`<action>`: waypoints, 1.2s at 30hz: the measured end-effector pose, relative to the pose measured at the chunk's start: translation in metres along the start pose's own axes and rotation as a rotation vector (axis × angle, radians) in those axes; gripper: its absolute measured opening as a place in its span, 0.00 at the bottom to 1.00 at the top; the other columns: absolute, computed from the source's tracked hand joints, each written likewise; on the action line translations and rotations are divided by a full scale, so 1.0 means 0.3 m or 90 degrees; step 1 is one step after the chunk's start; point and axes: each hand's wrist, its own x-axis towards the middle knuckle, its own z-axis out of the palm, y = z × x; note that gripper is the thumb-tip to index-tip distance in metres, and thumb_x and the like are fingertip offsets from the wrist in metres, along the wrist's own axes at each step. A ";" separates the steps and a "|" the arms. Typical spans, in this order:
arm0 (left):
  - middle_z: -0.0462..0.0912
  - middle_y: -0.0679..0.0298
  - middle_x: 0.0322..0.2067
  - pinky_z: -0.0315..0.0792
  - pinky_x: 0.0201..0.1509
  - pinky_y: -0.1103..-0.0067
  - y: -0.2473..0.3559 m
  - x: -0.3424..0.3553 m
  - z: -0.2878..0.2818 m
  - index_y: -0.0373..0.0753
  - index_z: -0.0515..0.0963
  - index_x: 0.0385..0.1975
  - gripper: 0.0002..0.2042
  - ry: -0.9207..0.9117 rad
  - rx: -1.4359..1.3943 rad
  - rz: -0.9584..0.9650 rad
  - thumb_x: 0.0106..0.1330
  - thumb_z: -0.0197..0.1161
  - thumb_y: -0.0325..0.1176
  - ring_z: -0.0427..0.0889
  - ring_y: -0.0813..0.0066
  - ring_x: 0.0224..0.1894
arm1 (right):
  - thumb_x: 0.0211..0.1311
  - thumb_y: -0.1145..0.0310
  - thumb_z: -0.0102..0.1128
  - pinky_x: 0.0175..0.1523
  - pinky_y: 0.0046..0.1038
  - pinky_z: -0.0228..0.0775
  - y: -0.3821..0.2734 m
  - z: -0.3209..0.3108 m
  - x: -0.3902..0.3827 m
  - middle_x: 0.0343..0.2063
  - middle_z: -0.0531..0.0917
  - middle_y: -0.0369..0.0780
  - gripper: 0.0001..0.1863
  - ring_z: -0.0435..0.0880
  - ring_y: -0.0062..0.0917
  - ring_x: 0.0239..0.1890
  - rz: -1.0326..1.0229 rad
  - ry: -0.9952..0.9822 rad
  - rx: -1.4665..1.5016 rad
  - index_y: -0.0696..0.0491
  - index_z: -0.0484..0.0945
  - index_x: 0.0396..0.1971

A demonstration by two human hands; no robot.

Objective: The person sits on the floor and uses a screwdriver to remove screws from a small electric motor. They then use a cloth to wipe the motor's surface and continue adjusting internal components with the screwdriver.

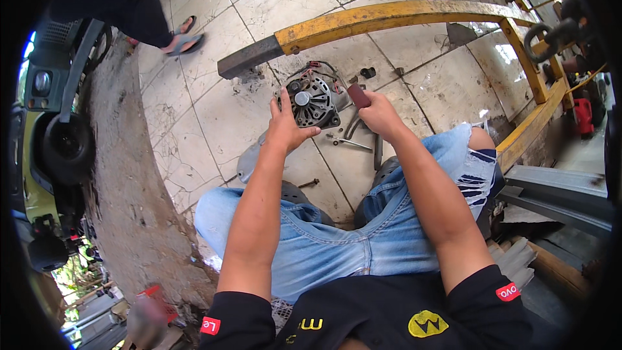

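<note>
Alternator (312, 102) sits on the tiled floor (214, 110) just ahead of the knees, pulley end up, wiring loom (317, 67) trailing off its far side. Left hand (285, 126) is laid flat on the near-left rim of the housing, fingers spread, pressing rather than gripping. Right hand (381, 115) is clenched around a dark red tool handle (358, 96), tip aimed at the right edge of the casing; can't tell if the tip is in contact. Judgement: cast metal body, dense and rigid, heavy for its size, won't flex, but the ribbed vents and any grease film make it prone to skating on tile when levered. Best hold is on the outer housing rim or mounting ears, palm down as now; avoid the pulley (likely spins) and the wires (weakest part, will tear at the terminals). Loose wrenches (353, 136) and a bolt (310, 183) lie just beside it on the floor, close to the right wrist. Yellow steel frame (389, 18) arcs behind, well apart from the work.
</note>
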 end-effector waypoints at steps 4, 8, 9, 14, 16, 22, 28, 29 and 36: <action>0.47 0.40 0.73 0.65 0.70 0.61 -0.049 -0.054 0.006 0.42 0.41 0.76 0.63 0.050 0.074 0.047 0.44 0.82 0.48 0.63 0.38 0.69 | 0.53 0.80 0.48 0.50 0.29 0.73 -0.029 0.038 0.008 0.40 0.87 0.48 0.30 0.85 0.35 0.43 0.080 -0.027 0.001 0.49 0.78 0.59; 0.49 0.41 0.73 0.63 0.71 0.62 -0.087 -0.078 0.013 0.41 0.46 0.75 0.60 0.025 0.121 0.089 0.44 0.82 0.44 0.59 0.39 0.71 | 0.54 0.79 0.51 0.57 0.35 0.72 0.010 0.072 0.038 0.51 0.83 0.49 0.29 0.81 0.44 0.52 -0.001 -0.013 -0.078 0.48 0.78 0.59; 0.48 0.42 0.74 0.63 0.71 0.60 -0.082 -0.077 0.009 0.42 0.45 0.75 0.61 0.038 0.116 0.093 0.44 0.82 0.44 0.57 0.40 0.72 | 0.53 0.79 0.53 0.58 0.36 0.71 0.023 0.084 0.038 0.54 0.81 0.49 0.30 0.80 0.44 0.54 -0.043 0.007 -0.130 0.47 0.78 0.59; 0.42 0.48 0.76 0.62 0.68 0.47 -0.017 -0.052 -0.006 0.51 0.40 0.77 0.64 0.061 0.178 0.045 0.41 0.83 0.42 0.48 0.46 0.76 | 0.54 0.76 0.58 0.60 0.40 0.68 0.069 0.168 -0.007 0.63 0.73 0.43 0.29 0.72 0.42 0.63 -0.281 0.121 -0.431 0.43 0.78 0.59; 0.40 0.51 0.76 0.62 0.67 0.44 -0.030 0.003 -0.021 0.53 0.38 0.77 0.66 0.043 0.176 0.073 0.41 0.84 0.41 0.46 0.49 0.77 | 0.56 0.75 0.56 0.61 0.41 0.66 0.085 0.205 -0.021 0.64 0.72 0.42 0.27 0.71 0.41 0.64 -0.420 0.103 -0.519 0.43 0.77 0.59; 0.43 0.57 0.76 0.68 0.65 0.52 -0.036 0.056 -0.026 0.52 0.40 0.76 0.65 -0.004 0.199 0.059 0.40 0.84 0.43 0.58 0.50 0.72 | 0.57 0.75 0.54 0.63 0.42 0.64 0.100 0.153 0.036 0.64 0.73 0.44 0.26 0.70 0.41 0.65 -0.345 0.172 -0.536 0.46 0.76 0.59; 0.54 0.56 0.70 0.75 0.59 0.60 0.027 0.048 -0.078 0.48 0.42 0.76 0.67 -0.021 0.254 0.016 0.36 0.85 0.42 0.75 0.44 0.59 | 0.54 0.77 0.57 0.62 0.44 0.68 0.156 0.041 0.155 0.58 0.76 0.46 0.30 0.74 0.44 0.61 -0.018 0.140 -0.361 0.47 0.74 0.60; 0.53 0.55 0.70 0.75 0.59 0.60 0.041 0.056 -0.080 0.47 0.41 0.76 0.67 -0.031 0.260 -0.001 0.35 0.85 0.43 0.75 0.44 0.59 | 0.56 0.76 0.57 0.62 0.44 0.68 0.188 0.023 0.163 0.58 0.77 0.46 0.29 0.75 0.44 0.61 0.046 0.127 -0.371 0.46 0.74 0.61; 0.51 0.46 0.69 0.77 0.57 0.63 0.106 0.070 -0.089 0.43 0.42 0.75 0.67 -0.065 0.277 -0.078 0.38 0.84 0.54 0.78 0.46 0.56 | 0.60 0.70 0.58 0.63 0.43 0.67 0.452 -0.059 0.150 0.59 0.75 0.45 0.27 0.73 0.43 0.62 0.357 0.049 -0.538 0.46 0.72 0.62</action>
